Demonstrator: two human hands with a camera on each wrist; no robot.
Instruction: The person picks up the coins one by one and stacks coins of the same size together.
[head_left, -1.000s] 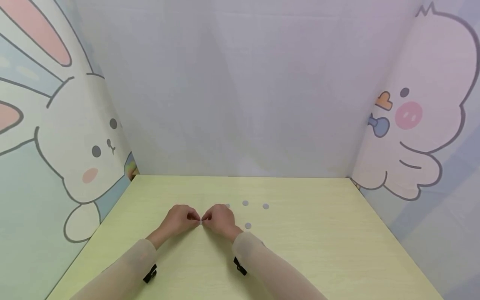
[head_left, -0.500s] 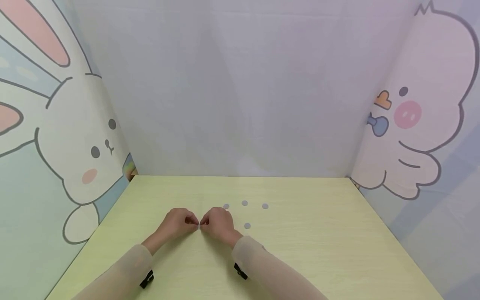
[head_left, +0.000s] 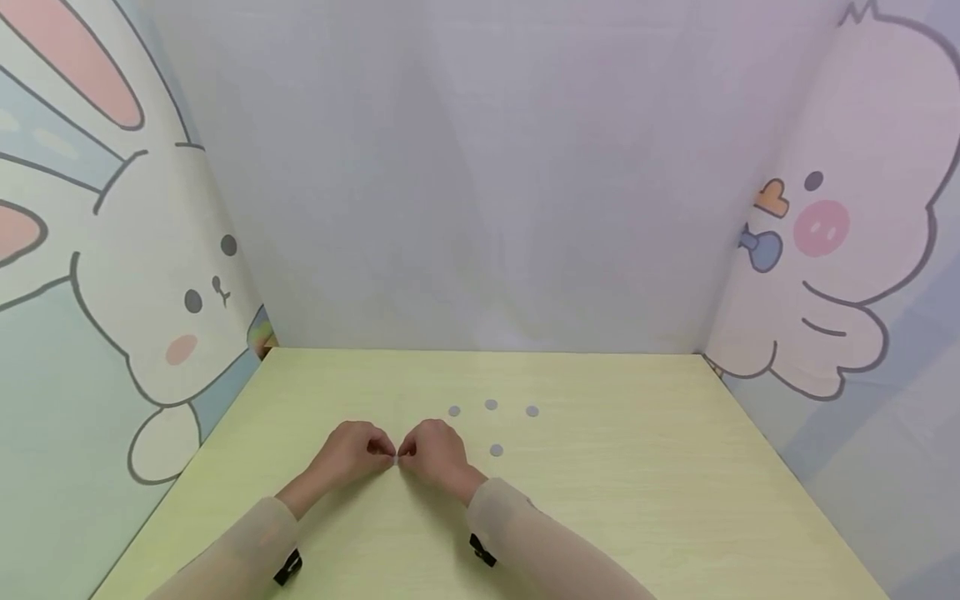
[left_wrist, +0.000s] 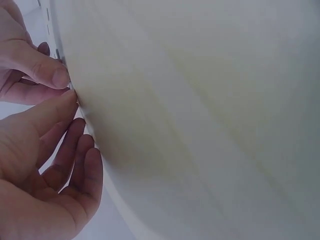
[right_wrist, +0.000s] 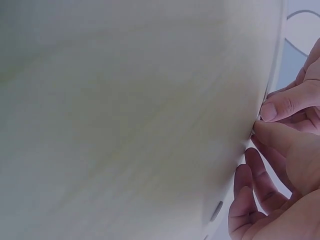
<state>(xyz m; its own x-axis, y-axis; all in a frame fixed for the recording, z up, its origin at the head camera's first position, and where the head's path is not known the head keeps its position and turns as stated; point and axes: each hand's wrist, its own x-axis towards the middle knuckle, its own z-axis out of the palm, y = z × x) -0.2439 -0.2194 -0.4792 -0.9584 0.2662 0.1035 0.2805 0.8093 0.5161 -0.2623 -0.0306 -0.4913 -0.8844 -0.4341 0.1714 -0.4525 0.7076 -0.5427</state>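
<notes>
Left of the table's middle, my left hand (head_left: 352, 450) and right hand (head_left: 435, 454) meet fingertip to fingertip. Between them they pinch a small round grey disc (head_left: 396, 461) at the tabletop, mostly covered by the fingers. Thumb and index finger of each hand come together at it; the other fingers of the left hand (left_wrist: 55, 165) curl loosely below. In the right wrist view the right hand (right_wrist: 285, 185) sits in front, its thumb and index at the same spot. Only a thin sliver of the disc shows in the wrist views.
Several like discs lie flat on the pale wooden table (head_left: 637, 483): a back-row disc (head_left: 454, 411), a middle disc (head_left: 491, 405), a right disc (head_left: 532, 411) and a nearer disc (head_left: 497, 450) just right of my right hand. A cloth backdrop (head_left: 480, 183) stands behind.
Both hands have drawn slightly toward me and a little left together, with the pinched disc. The back-row disc behind the right hand, partly covered before, now shows whole. The other discs lie still.
</notes>
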